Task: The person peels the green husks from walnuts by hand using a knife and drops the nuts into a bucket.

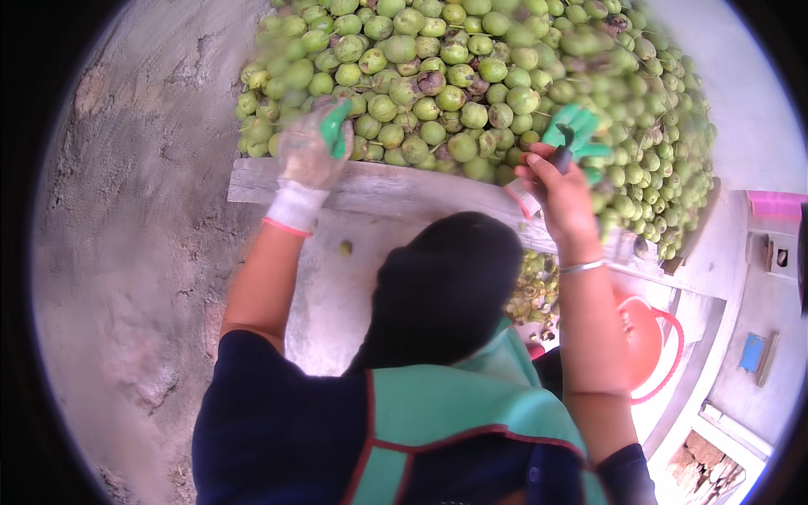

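Note:
A big heap of round green fruits (454,76), some browned or split, lies behind a wooden plank (387,181). At the heap's left front, my left hand (311,147) wears a soiled white glove with green on the thumb. Its fingers look curled in, and what they hold, if anything, is hidden. My bare right hand (560,194) is closed around the dark handle of a small hooked tool (564,151), held just over the heap's front edge. Against this hand hangs a green glove (576,126), its fingers spread and its pale, red-edged cuff below.
A rough grey wall (143,227) rises on the left. Right of my right forearm stands an orange-red bucket (644,341) with a red handle. Lower down, cut or husked pieces (539,290) lie in a pile. A dark rounded form (446,286) blocks part of the view.

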`<state>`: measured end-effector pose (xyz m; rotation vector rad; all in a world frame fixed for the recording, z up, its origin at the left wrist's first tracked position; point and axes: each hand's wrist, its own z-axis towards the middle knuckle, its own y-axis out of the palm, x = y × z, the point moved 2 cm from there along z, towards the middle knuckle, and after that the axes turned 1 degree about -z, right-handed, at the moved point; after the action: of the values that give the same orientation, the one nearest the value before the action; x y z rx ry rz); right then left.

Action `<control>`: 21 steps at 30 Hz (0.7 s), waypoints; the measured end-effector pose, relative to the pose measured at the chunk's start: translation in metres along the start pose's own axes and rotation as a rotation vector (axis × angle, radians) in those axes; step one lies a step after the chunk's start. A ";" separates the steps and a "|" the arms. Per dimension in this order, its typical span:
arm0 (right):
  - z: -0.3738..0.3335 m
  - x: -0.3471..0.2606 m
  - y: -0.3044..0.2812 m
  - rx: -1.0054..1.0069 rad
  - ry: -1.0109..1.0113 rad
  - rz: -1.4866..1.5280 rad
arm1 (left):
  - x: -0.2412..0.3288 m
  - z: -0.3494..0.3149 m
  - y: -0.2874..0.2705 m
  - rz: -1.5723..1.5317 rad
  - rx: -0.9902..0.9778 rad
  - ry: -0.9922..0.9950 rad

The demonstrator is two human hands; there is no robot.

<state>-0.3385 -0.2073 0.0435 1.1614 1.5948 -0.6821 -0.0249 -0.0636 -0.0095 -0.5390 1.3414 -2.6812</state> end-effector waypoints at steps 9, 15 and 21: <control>-0.007 0.015 0.000 -0.058 0.042 -0.100 | 0.097 0.066 0.094 0.069 -0.366 0.317; 0.000 0.024 -0.012 -0.061 0.069 -0.043 | 0.120 0.079 0.090 0.323 -0.762 0.400; -0.006 0.015 -0.012 -0.021 -0.014 0.048 | 0.125 0.071 0.108 0.351 -0.635 0.319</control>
<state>-0.3521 -0.2014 0.0301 1.1734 1.5541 -0.6399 -0.1245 -0.2129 -0.0219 0.1016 2.1507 -2.0874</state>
